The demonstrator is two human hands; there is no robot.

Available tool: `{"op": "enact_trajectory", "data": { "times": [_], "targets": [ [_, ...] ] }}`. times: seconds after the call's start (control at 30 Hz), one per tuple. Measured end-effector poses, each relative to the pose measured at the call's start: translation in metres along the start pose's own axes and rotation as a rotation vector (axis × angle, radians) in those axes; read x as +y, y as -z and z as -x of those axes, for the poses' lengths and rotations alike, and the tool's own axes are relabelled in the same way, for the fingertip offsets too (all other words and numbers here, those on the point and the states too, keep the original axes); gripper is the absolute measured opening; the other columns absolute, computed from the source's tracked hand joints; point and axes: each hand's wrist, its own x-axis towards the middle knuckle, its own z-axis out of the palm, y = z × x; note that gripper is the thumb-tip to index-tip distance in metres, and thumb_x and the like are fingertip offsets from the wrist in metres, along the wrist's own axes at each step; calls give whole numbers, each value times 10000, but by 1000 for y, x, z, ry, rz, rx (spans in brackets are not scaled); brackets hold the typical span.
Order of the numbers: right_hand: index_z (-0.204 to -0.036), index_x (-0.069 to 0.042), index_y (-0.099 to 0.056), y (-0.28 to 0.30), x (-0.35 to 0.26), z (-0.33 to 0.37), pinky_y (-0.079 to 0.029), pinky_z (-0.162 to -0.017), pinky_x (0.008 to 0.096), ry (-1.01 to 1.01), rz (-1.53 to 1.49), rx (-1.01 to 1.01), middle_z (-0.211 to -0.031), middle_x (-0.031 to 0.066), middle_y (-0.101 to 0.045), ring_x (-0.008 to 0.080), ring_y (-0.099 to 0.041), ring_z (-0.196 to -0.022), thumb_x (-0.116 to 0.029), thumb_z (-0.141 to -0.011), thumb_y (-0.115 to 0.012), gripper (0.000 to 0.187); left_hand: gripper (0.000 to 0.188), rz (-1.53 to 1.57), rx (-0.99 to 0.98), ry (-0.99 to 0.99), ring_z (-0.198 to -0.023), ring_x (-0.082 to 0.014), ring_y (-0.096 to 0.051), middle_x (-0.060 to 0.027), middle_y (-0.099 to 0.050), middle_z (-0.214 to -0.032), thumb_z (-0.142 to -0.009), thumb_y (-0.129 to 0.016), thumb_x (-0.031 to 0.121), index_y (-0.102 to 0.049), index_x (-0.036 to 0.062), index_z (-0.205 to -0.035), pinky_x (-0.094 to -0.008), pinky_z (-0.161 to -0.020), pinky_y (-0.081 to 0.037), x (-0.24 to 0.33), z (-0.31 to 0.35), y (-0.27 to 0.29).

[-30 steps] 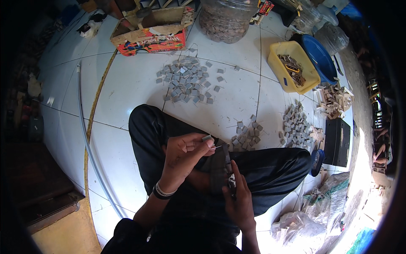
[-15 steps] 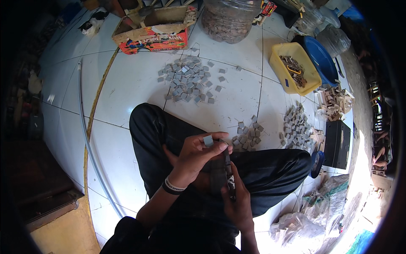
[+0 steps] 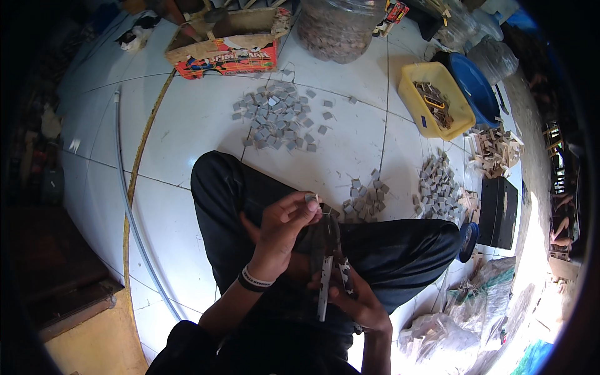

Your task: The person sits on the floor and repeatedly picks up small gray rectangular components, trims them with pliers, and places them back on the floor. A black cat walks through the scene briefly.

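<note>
My left hand (image 3: 279,228) is closed in a pinch on a small grey square piece (image 3: 310,197) with a thin wire sticking out of it. In my right hand (image 3: 362,306) is a pair of pliers (image 3: 325,275), its worn handles spread apart. The dark jaws of the pliers lie just beside my left fingertips, by the wire. Whether they touch it I cannot tell. Just beyond my folded leg lies a small heap of similar grey square pieces (image 3: 367,199). A larger scatter of grey pieces with wires (image 3: 278,119) covers the tiles farther ahead.
At right lie another grey pile (image 3: 437,187), a yellow tub (image 3: 409,94) with tools, a blue basin (image 3: 472,87), wooden bits (image 3: 495,150) and a black box (image 3: 498,214). A cardboard box (image 3: 225,59) and large clear container (image 3: 340,31) stand ahead. A grey tube (image 3: 125,181) runs along the left.
The handles of the pliers have spread apart, and my right hand has shifted slightly down and right. My left hand has turned the grey piece, which now sits closer in the fingertips.
</note>
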Motion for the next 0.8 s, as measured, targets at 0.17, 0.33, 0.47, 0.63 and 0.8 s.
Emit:
{"op": "enact_trajectory", "data": {
  "times": [0.17,0.33,0.47,0.63,0.8],
  "targets": [
    [-1611,-4,-373,8,-1,0,-519,-1038,357,-64,99,125,-1318,133,-663,209,-674,-1201,-73,-1060,-631,612,235,-163,-106,-191,-1051,-159,-716,-88,-738,-1117,-1022,-740,113,-712,-28,-1208,-312,-989,-576,2,-3,6],
    [-1657,-8,-303,4,-15,9,-536,-1031,376,-33,-1,40,-1333,149,-652,232,-675,-1207,-36,-1062,-609,669,220,-214,-214,-185,-1083,-173,-722,-112,-740,-1140,-1003,-734,33,-718,-62,-1201,-303,-1005,-587,0,0,4],
    [-1529,46,-419,-4,-21,8,-603,-1017,468,-16,16,81,-1318,213,-638,301,-682,-1194,-53,-1050,-624,530,217,-235,-251,-221,-1077,-177,-723,-126,-737,-1150,-1002,-728,26,-723,-70,-1197,-315,-982,-609,-2,3,3],
    [-1600,10,-359,-8,-19,7,-618,-944,415,-31,-5,87,-1246,152,-644,234,-676,-1107,-45,-1059,-614,601,228,-219,-266,-254,-1071,-182,-724,-139,-728,-1163,-1003,-716,9,-722,-69,-1217,-328,-959,-626,-2,4,5],
    [-1625,-4,-339,-6,-16,9,-613,-924,389,-22,2,83,-1232,134,-648,211,-675,-1081,-46,-1065,-618,628,236,-233,-270,-263,-1056,-173,-723,-140,-728,-1155,-997,-719,1,-725,-66,-1223,-309,-973,-612,-3,4,5]
  ]
}}
